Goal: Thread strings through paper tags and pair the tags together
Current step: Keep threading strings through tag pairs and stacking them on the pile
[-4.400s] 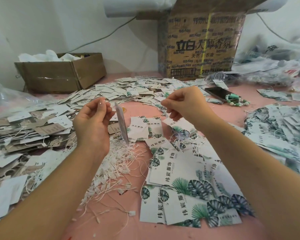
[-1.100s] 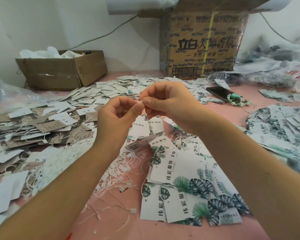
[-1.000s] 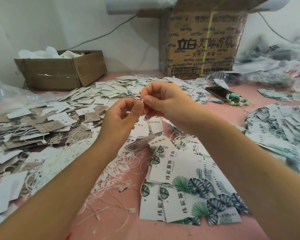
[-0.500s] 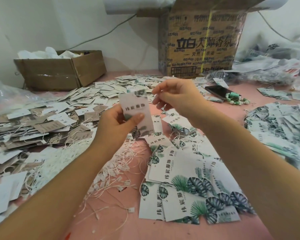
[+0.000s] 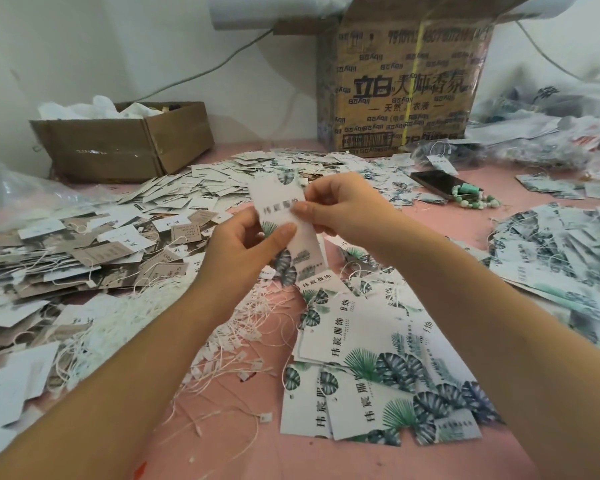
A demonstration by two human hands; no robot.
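Left hand is grasping a white rectangular paper tag with green leaf print and black lettering, thumb curled over the front about halfway down, fingers behind it. Right hand pinches the same tag at its right edge, a bit higher, thumb tip right by the lettering. So the tag's up in the air between both hands, roughly upright and a little tilted, over the middle of the pink tabletop. Can't tell if a string's through it, too blurry.

Under the hands, a messy heap of thin white strings with little plastic ends lies just left of a fanned stack of matching leaf-print tags. Small white and brown tags cover the left side, and more leaf tags are piled on the right. At the back there's an open brown cardboard box, a tall printed carton, and a black phone right beside a green bead bracelet.
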